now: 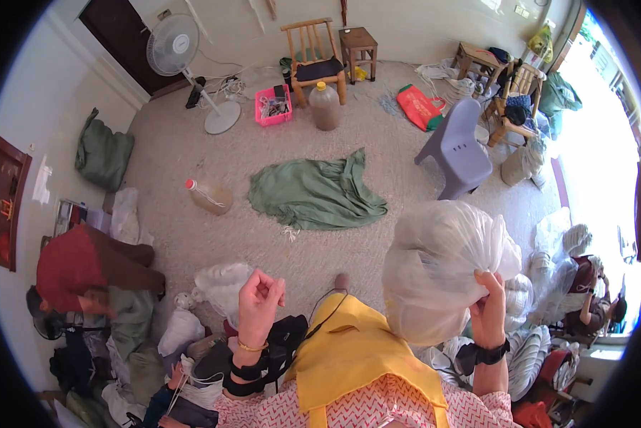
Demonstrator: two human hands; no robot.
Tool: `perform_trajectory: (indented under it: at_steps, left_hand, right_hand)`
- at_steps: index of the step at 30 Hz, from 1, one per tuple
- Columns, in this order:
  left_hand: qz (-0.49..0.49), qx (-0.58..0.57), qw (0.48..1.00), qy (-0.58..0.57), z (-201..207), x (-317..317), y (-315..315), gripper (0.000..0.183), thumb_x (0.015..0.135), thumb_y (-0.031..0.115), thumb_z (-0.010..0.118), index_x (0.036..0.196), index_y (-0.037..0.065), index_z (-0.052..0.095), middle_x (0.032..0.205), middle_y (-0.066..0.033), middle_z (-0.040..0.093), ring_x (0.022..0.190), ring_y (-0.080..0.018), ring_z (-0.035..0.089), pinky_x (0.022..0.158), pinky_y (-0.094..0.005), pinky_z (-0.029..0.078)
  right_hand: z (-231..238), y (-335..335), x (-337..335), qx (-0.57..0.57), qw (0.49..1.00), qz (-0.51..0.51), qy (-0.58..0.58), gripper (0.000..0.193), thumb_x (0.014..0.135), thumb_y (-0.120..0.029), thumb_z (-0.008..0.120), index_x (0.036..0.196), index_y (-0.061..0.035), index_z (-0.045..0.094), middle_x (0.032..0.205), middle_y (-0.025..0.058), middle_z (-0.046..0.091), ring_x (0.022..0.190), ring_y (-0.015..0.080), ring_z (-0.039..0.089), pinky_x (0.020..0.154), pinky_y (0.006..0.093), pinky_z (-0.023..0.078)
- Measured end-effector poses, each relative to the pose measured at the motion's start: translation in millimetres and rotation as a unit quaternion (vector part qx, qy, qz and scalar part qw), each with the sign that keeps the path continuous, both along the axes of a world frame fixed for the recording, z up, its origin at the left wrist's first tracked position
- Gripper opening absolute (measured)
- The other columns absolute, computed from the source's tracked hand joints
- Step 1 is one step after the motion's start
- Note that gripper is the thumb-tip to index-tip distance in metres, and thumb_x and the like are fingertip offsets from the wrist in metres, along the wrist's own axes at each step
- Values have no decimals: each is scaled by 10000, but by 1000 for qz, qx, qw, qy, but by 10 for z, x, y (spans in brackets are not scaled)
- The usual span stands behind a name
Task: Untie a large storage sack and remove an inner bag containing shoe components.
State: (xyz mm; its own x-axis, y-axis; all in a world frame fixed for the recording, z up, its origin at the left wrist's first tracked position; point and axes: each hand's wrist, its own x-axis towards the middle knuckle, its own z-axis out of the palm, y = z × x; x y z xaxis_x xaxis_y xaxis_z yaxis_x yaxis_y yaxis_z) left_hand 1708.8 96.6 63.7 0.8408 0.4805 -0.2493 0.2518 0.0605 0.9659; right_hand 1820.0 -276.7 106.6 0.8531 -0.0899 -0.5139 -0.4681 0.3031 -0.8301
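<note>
A bulging, translucent white plastic bag (434, 264) hangs in front of me on the right. My right hand (488, 303) is closed around its gathered neck, and what fills it looks pale and blurred through the plastic. My left hand (260, 303) is raised at left of centre, its fingers curled in and pressed together. Whether something small is inside them is hidden. Below that hand lies a white plastic bundle (224, 289). A yellow apron (363, 349) covers my front, between the two arms.
A crumpled green cloth sack (317, 192) lies on the floor ahead, with a capped jug (210, 197) to its left. Beyond stand a purple chair (459, 150), a pink basket (273, 105) and a fan (223, 118). A person in red (71, 267) bends at left; another sits far right.
</note>
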Motion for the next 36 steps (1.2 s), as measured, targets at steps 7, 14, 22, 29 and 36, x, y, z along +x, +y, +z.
perform_trajectory:
  at_steps: [7, 14, 22, 29, 36]
  left_hand:
    - [10, 16, 1000, -9, -318, 1085, 119, 207, 977, 77, 630, 833, 63, 481, 712, -10, 574, 610, -82, 537, 580, -234, 459]
    - [15, 9, 1000, 10, -323, 2180, 215, 211, 976, 88, 636, 833, 65, 482, 709, -7, 569, 614, -77, 536, 575, -234, 463]
    - [63, 26, 997, 26, -204, 3340, -39, 206, 974, 94, 641, 838, 65, 488, 720, -12, 569, 629, -86, 537, 602, -231, 452]
    - [137, 4, 991, -1, 283, 4094, -563, 206, 969, 57, 640, 828, 50, 490, 727, -21, 574, 638, -80, 542, 609, -221, 453]
    - [191, 21, 981, 4, 243, 4607, -605, 194, 974, 47, 632, 843, 49, 489, 750, -20, 578, 644, -76, 529, 611, -222, 446]
  right_hand:
    - [-31, 197, 1264, -44, 998, 33, 9, 133, 884, -163, 608, 992, -107, 555, 787, -41, 564, 517, 24, 429, 420, 195, 278]
    - [59, 291, 2424, -51, 993, 111, 5, 246, 859, -156, 606, 1091, -76, 584, 817, -32, 585, 547, 23, 452, 429, 188, 295]
    - [-103, 316, 3909, 4, 984, 180, 12, 242, 853, -153, 616, 1074, -56, 599, 814, -31, 602, 560, 15, 488, 413, 177, 294]
    - [-201, 397, 5142, 23, 963, 261, 59, 263, 830, -143, 636, 1071, -73, 558, 861, -10, 584, 627, 44, 502, 461, 186, 334]
    - [-216, 416, 5990, 1, 957, 289, 39, 215, 838, -173, 634, 1020, -99, 548, 849, -25, 562, 630, 44, 492, 469, 194, 320]
